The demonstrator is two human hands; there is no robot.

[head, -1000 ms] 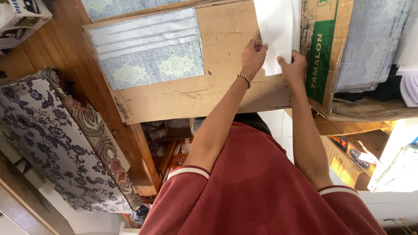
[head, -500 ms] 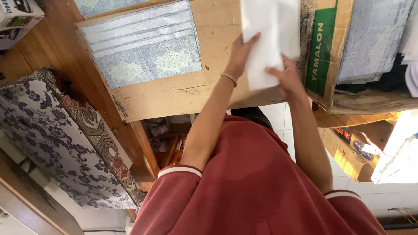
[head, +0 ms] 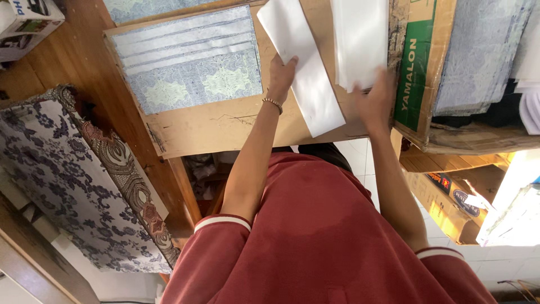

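Note:
My left hand (head: 281, 72), with a bead bracelet at the wrist, holds a long white sheet of paper (head: 306, 84) that lies tilted over a brown cardboard board (head: 225, 126). To its right, my right hand (head: 374, 101) is blurred and rests at the lower edge of a stack of white paper (head: 360, 39). A folded blue-grey patterned fabric (head: 188, 62) lies on the board, just left of my left hand.
An open green and brown cardboard box (head: 422, 79) stands right of the stack, holding grey patterned cloth (head: 484, 50). A dark floral cloth (head: 62, 174) hangs at the left by the wooden table (head: 84, 62). Smaller boxes (head: 450, 197) sit lower right.
My left hand has drawn one white sheet off the stack and swung it left and tilted. My right hand has shifted slightly right, staying at the stack.

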